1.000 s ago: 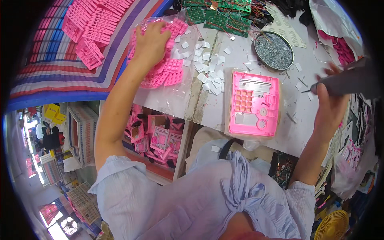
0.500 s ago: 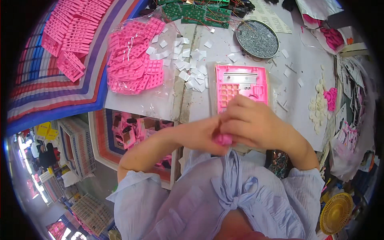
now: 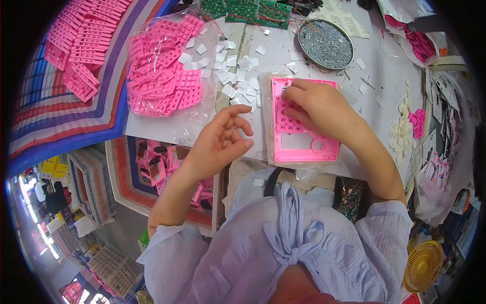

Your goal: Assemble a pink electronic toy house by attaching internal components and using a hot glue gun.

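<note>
Bright, even light, glints on clear bag (image 3: 158,51), dark warped edges.

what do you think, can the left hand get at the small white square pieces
Probably yes: the left hand looks empty, and the small white square pieces lie just beyond it with nothing visibly between.

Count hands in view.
2: the left hand, left of the pink panel; the right hand, over the panel's upper part. Others could be hidden in the blurred background.
</note>
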A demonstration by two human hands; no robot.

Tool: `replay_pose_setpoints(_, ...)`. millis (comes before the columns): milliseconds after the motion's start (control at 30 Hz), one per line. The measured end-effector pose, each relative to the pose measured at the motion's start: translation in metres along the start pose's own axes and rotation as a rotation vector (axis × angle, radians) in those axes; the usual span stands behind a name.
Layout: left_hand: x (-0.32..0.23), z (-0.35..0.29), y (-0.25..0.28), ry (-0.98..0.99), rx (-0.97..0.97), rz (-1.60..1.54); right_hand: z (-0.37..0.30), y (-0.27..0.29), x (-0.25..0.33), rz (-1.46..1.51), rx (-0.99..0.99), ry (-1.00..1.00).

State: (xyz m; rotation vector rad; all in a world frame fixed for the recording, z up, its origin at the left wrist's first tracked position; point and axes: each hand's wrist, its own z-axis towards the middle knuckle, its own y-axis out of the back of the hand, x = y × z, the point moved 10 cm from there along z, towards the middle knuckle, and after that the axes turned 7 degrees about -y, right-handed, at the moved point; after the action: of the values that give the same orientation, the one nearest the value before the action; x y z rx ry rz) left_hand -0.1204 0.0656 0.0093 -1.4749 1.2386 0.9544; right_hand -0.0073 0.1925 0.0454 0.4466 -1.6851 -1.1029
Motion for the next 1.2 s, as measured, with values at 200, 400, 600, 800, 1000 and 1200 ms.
replay_pose_setpoints(200,-0.025,0.020,0.037,-0.085,-0.111,0.210,-0.040,0.008,0.023,-0.130,-0.183,0.132)
replay_pose_setpoints(400,-0.096,0.123,0.096,-0.398,-0.278,0.980,-0.059,-0.039,0.035,-0.270,0.080,0.060)
replay_pose_setpoints(600,-0.082,0.243,0.146,-0.007,-0.465,1.390,-0.060,-0.041,0.034,-0.282,0.079,0.050)
replay_pose_setpoints(800,-0.077,0.252,0.141,-0.031,-0.521,1.167,-0.063,-0.041,0.031,-0.274,0.061,0.058)
replay_pose_setpoints(1000,-0.100,0.230,0.104,-0.280,-0.684,1.246,-0.064,-0.040,0.035,-0.235,0.022,0.096)
replay_pose_setpoints(1200,-0.163,0.119,0.033,-0.648,-0.555,0.963,-0.071,0.031,0.009,0.448,-0.244,0.142)
